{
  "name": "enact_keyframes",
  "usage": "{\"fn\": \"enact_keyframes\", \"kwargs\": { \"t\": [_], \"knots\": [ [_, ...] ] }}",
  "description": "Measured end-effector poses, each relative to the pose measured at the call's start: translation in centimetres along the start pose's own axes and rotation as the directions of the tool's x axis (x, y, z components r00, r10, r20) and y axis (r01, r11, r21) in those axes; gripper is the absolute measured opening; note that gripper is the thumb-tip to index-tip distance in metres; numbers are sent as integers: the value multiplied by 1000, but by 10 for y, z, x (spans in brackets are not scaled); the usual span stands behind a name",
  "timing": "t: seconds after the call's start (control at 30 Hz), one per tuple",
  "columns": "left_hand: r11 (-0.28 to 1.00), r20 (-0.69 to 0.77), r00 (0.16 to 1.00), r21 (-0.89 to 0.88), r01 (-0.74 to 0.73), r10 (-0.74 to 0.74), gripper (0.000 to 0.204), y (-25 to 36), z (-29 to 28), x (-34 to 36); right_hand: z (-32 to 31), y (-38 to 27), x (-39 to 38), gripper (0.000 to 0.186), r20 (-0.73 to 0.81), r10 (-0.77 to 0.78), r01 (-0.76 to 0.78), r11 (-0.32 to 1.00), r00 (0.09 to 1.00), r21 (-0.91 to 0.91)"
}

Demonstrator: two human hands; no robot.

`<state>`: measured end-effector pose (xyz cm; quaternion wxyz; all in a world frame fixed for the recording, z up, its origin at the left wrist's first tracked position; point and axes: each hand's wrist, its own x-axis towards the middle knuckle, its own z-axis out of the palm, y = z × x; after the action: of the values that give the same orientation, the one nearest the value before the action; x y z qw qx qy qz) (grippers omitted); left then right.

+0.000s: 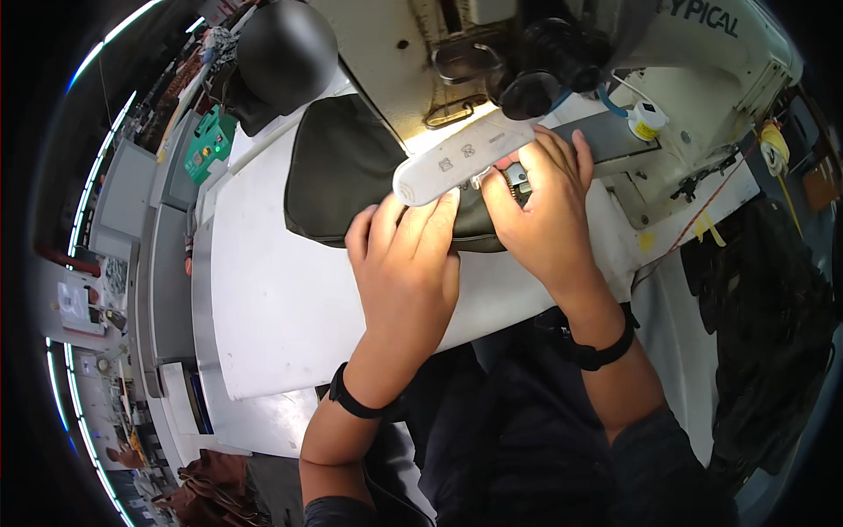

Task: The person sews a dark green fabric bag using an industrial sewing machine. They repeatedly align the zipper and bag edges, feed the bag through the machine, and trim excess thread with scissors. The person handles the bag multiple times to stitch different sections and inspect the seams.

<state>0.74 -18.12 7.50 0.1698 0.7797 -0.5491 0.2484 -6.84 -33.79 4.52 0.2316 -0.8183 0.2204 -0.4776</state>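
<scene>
A white sewing machine [711, 83] fills the upper right, with a pale bar-shaped attachment [461, 160] over its lit needle area. A dark olive fabric piece [342, 167] lies beneath, on the white worktable [290, 316]. My left hand [404, 277] rests on the fabric's front part, fingers extended, some tips at the bar's lower edge. My right hand [544, 211] is beside the metal presser foot [514, 180], thumb and index apart, fingers bent, some tips partly hidden by the bar. What lies under those hidden fingertips is unclear.
Another person [250, 97] is at the upper left, near a green box with lights [209, 145]. Dark fabric [760, 325] hangs at right below a yellowish thread cone [773, 149]. Brown fabric [206, 492] lies at lower left. Grey panels [171, 263] line the table's left.
</scene>
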Motion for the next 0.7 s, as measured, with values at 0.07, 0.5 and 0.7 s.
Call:
{"fn": "enact_keyframes", "kwargs": {
  "t": [0.07,0.5,0.7],
  "knots": [
    [997,54,998,74,23,-27,62,18,-12,-6,1,0,0,13,-14,19,-19,1000,1000,15],
    [905,156,974,-369,212,-165,82,40,-2,-12,-3,6,-4,6,11,-20,19,993,1000,113],
    [908,25,999,-415,50,-44,85,1,25,-14,-4,1,-23,9,-77,-46,53,995,996,88]
  ]
}}
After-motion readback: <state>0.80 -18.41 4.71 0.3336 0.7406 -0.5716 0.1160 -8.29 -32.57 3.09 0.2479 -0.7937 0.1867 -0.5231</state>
